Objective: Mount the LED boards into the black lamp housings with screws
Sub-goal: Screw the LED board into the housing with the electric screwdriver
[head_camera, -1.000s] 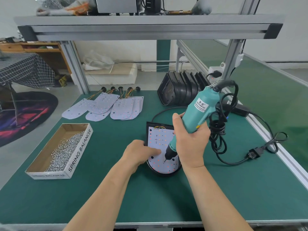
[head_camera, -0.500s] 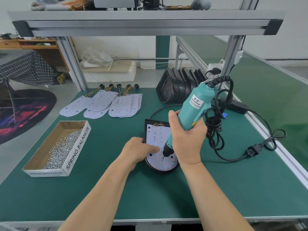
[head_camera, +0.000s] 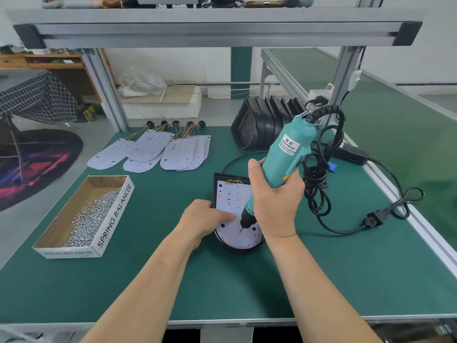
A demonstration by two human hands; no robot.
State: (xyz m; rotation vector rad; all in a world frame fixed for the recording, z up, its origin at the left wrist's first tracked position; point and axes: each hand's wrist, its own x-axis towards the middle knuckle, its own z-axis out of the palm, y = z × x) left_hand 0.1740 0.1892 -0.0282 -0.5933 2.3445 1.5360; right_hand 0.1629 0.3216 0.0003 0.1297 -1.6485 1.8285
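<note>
LED board (head_camera: 229, 197): lies flat inside the black lamp housing (head_camera: 238, 250), which sits mid-bench toward the near side, rounded end toward the person.
Bench (head_camera: 321, 280): green mat. The widest bare stretch runs along the near edge and to the right of the housing. An aluminium rail bounds the right edge.
Housing stack (head_camera: 264, 125): leaning row at the far side, well apart from the work.
Cardboard box (head_camera: 112, 219): near the left edge, with loose screws (head_camera: 92, 220) heaped inside.
Spare boards (head_camera: 153, 151): fanned out and overlapping at far left, wire tails pointing away.
Screwdriver (head_camera: 284, 154): teal, tilted right, bit tip on the board's lower part. Its coiled cable (head_camera: 316, 184) hangs beside it.
Right hand (head_camera: 274, 204): wrapped round the screwdriver body.
Left hand (head_camera: 202, 219): at the housing's left edge, index finger stretched flat on the board just beside the bit, holding nothing visible.
</note>
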